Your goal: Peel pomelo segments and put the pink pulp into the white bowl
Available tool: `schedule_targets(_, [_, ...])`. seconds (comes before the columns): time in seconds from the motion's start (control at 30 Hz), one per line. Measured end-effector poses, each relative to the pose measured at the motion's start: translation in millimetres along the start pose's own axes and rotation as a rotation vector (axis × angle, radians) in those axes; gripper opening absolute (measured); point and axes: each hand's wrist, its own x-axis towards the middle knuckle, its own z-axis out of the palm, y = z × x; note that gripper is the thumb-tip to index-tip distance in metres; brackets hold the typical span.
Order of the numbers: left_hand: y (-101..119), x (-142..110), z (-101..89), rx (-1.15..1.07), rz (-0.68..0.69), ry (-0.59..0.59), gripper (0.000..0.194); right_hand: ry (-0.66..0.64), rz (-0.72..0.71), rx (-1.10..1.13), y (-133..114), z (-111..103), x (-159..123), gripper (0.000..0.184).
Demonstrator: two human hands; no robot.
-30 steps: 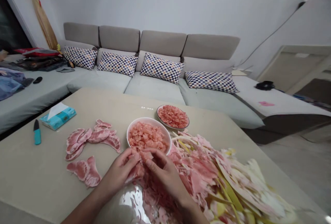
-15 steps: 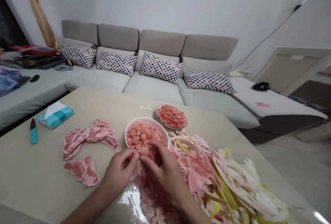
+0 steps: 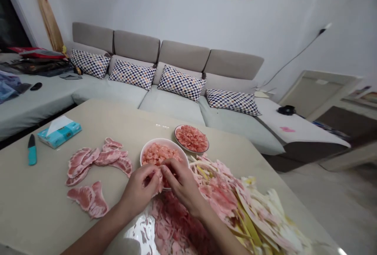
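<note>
The left hand point(image 3: 140, 188) and right hand point(image 3: 184, 186) had just shifted over the bowl point(image 3: 184, 156) at 6 o'clock, bringing work nearer its pulp point(image 3: 160, 153). The left pinched a fruit piece point(image 3: 160, 179); the right's grip, toward 2 o'clock, I couldn't tell.

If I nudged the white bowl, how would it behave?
The white bowl would probably feel weighty, since fruit pieces fill much of it. It may slide more readily than tip, as the table looks smooth. A hard push could spill some, because the fruit pieces appear loose.
</note>
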Motion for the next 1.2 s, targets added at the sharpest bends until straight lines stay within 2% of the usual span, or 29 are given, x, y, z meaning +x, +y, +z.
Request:
schedule_targets(0.2, [-9.7, 6.9, -5.0, -0.146, -0.113, 0.067, 0.025, 0.066, 0.002, 0.02, 8.9, -1.1, 9.2, 0.024])
schedule_targets(0.37, [-21.0, 11.6, -6.1, -0.255, -0.176, 0.103, 0.028, 0.113, 0.155, 0.056, 14.1, -10.9, 21.0, 0.03])
schedule_targets(0.43, [-25.8, 12.5, -5.2, -0.297, -0.188, 0.107, 0.028, 0.095, 0.178, 0.027, 16.8, -15.7, 24.5, 0.03])
schedule_targets(0.53, [-32.7, 14.2, -3.2, -0.371, -0.22, 0.128, 0.029, 0.039, 0.146, -0.054, 17.1, -19.8, 24.8, 0.027])
schedule_targets(0.7, [-36.6, 17.3, -3.7, -0.347, -0.225, 0.165, 0.03, 0.163, 0.032, -0.186, 4.6, -9.8, 14.2, 0.028])
schedule_targets(0.8, [-34.1, 16.9, -5.2, -0.298, -0.186, 0.147, 0.028, 0.102, -0.004, -0.183, 0.6, 1.8, 10.7, 0.032])
schedule_targets(0.9, [-33.2, 15.1, -5.1, -0.373, -0.205, 0.106, 0.028, 0.092, -0.01, -0.18, 3.5, 9.2, 12.5, 0.028])
schedule_targets(1.03, [-34.1, 14.8, -4.4, -0.519, -0.227, 0.046, 0.03, 0.088, -0.044, -0.134, 9.4, 9.5, 15.8, 0.019])
schedule_targets(1.2, [-32.1, 16.5, -4.1, -0.511, -0.212, 0.066, 0.031, 0.108, -0.089, -0.097, 14.6, 11.4, 15.5, 0.016])
